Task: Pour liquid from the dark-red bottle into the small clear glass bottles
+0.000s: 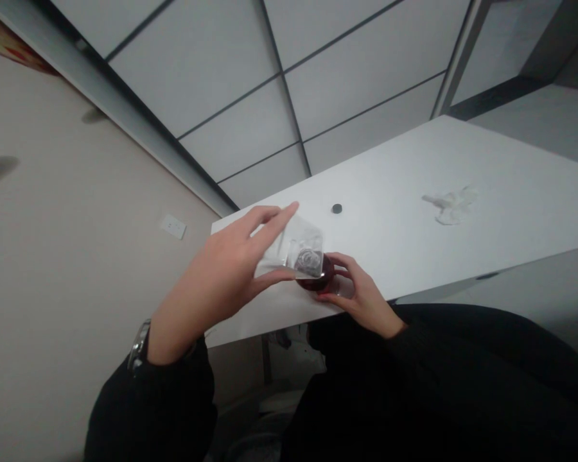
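Note:
My left hand [231,260] grips a clear, square-sided bottle [296,240] between thumb and fingers. The bottle is tilted, with its ringed end towards the right. Just beyond that end, my right hand [361,292] is closed round a clear glass [325,274] with dark red contents. The bottle overlaps the glass from this angle; I cannot tell whether they touch or whether liquid is flowing. Behind them a small dark round cap [336,208] lies on the white table [390,212].
A crumpled white tissue [450,205] lies on the right part of the table. White panelled doors [231,83] stand behind the table, and a wall with a socket [174,226] is on the left. The table's front edge runs close to my body.

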Demonstrator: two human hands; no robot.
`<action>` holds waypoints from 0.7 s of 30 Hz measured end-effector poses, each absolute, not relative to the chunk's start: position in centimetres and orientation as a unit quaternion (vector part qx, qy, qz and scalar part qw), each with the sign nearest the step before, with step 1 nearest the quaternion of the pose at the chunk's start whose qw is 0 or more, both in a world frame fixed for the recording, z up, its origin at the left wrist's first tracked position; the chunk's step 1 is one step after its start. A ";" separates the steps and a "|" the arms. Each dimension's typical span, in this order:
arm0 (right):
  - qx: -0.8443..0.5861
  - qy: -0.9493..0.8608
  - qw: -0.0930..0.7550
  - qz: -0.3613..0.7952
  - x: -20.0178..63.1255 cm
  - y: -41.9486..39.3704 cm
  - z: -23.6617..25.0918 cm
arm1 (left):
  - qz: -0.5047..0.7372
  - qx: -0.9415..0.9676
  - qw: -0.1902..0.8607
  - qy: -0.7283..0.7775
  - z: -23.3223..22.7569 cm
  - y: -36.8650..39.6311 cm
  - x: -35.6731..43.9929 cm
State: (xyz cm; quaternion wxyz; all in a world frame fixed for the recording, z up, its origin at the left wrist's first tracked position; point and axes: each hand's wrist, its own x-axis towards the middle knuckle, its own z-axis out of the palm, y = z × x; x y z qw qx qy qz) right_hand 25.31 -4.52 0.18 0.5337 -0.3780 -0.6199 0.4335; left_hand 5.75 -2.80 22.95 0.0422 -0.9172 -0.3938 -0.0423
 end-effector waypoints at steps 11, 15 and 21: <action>-0.392 -0.638 0.525 0.404 25.2 -4.4 -0.9 | -0.287 -0.740 -0.268 -0.546 10.4 -3.2 -2.2; -0.405 -0.667 0.510 0.361 25.3 -4.5 -0.8 | -0.271 -0.694 -0.282 -0.605 7.0 -1.5 -3.5; -0.419 -0.672 0.513 0.333 25.3 -4.5 -0.8 | -0.263 -0.685 -0.315 -0.602 4.4 0.9 -5.0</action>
